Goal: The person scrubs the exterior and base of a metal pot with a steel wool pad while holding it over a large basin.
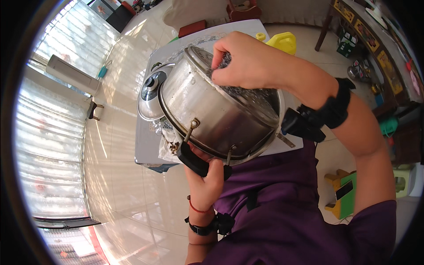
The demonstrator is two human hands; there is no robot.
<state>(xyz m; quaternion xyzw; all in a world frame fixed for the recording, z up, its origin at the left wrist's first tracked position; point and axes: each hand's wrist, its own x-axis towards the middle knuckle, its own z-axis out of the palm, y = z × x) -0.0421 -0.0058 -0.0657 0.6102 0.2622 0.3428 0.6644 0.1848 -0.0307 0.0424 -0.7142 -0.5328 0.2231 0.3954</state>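
A large stainless steel pot [205,106] is tilted over the table, its base turned up and to the right. My left hand [208,179] is wrapped around its black side handle [192,160] near the front. At the far edge of the base, my right hand [238,63] pinches a grey steel wool scrubber [226,60] against the metal. Brown stains show around the handle rivets. Beside the pot, on the left, lies a metal lid [145,106] with a dark centre and a black knob. Much of the base's far side is hidden by my right hand.
The table [145,142] has a pale grey cover. A whitish cloth [165,154] with brown bits and a flat metal strip [285,140] lie near the pot. Behind stands a yellow plastic jug [281,43]. A phone [344,189] rests on a green-topped stool [347,207] to the right.
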